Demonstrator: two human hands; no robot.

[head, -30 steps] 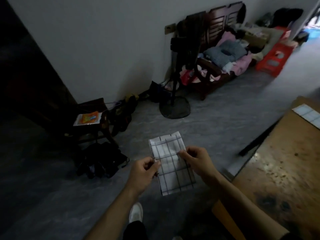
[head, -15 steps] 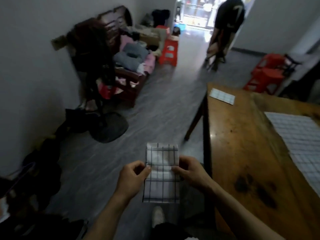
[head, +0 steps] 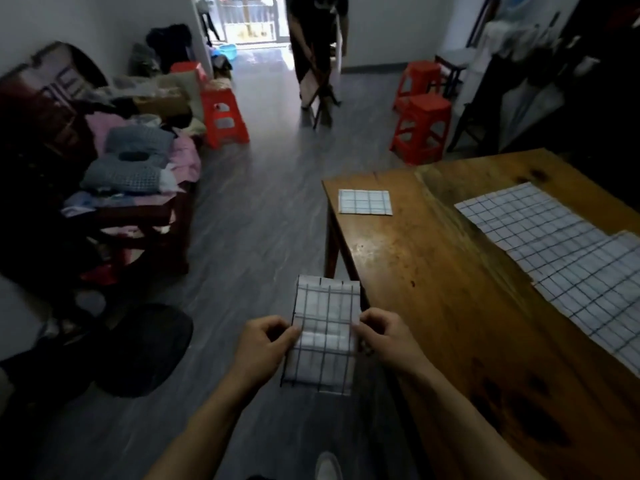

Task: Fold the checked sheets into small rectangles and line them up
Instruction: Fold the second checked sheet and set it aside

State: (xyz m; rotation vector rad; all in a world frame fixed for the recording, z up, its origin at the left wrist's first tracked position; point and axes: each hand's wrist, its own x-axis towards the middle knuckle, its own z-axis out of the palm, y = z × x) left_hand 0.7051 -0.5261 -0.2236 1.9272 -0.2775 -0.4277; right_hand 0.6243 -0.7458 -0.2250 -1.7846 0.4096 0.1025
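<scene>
I hold a folded checked sheet (head: 323, 336) in the air over the floor, just left of the wooden table (head: 450, 306). My left hand (head: 265, 344) pinches its left edge and my right hand (head: 386, 336) pinches its right edge, about halfway down. One small folded checked rectangle (head: 365, 201) lies near the table's far left corner. Two large unfolded checked sheets (head: 554, 251) lie overlapping on the table's right side.
Red plastic stools (head: 420, 128) stand beyond the table and another red stool (head: 223, 117) by a bench heaped with clothes (head: 138, 157). A person (head: 317, 46) stands in the far doorway. A dark fan base (head: 143, 348) sits on the floor at left.
My view has swung right, from the wall and floor to the table. The folded sheet stays pinched between both hands and now hangs upright beside the table's edge.
</scene>
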